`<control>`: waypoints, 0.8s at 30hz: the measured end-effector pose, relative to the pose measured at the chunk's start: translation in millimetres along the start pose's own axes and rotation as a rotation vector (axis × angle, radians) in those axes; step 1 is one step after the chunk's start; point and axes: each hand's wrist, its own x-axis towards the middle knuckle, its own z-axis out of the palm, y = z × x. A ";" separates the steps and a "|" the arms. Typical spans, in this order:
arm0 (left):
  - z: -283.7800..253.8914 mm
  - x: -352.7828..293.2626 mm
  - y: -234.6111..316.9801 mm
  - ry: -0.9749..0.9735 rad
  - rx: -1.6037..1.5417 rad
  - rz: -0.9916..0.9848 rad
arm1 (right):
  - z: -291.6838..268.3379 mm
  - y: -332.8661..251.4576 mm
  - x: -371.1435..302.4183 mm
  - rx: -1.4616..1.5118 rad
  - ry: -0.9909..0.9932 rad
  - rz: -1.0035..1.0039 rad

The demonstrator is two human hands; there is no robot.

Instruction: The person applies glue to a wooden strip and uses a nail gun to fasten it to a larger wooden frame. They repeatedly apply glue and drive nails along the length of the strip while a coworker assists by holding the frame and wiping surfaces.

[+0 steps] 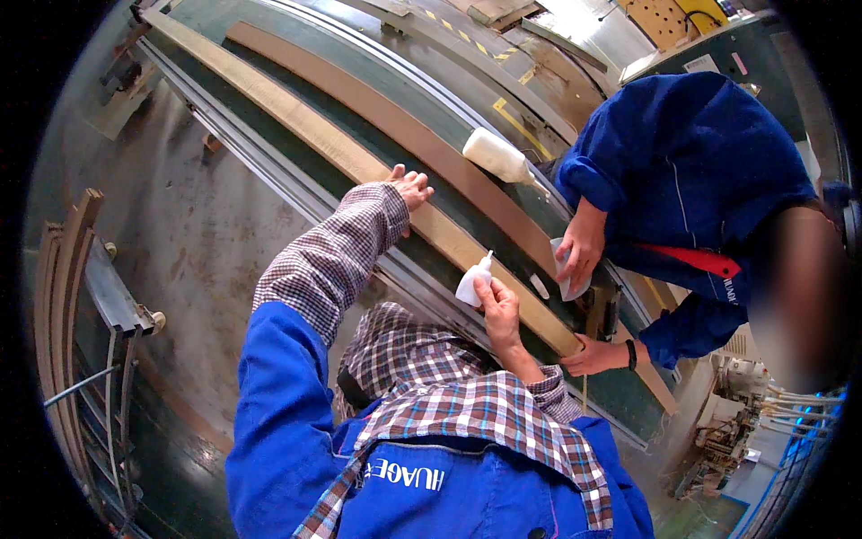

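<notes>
A long light-wood strip (296, 121) runs slantwise across the bench, from far left to near right. My left hand (411, 189) is closed over its middle, fingers across the top and a fingertip showing at the near edge. In my right hand (503, 314) is a small white squeeze bottle (471, 285), its thin nozzle pointing up beside the strip. A co-worker's hand (597, 356) grips the strip's right end. The co-worker's other hand (584, 241) holds a whitish, flat piece (567, 269), partly covered by the fingers.
A browner, curved wood strip (359, 85) lies behind the first, with a larger white bottle (496, 154) on its side across it. Metal rails (242, 148) edge the green bench. Curved wood pieces (63, 287) stand on a cart at left. The co-worker (691, 162) leans in from the right.
</notes>
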 end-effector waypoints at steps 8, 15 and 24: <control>-2.8 -12.7 6.6 0.112 -0.001 0.027 | 4.3 1.6 6.3 0.020 -0.065 0.027; 11.9 -37.2 27.0 0.352 -0.046 -0.027 | 18.3 7.7 19.5 0.021 -0.096 0.223; 44.9 -47.7 39.8 0.582 -0.007 -0.117 | 33.3 11.5 24.7 0.065 -0.160 0.323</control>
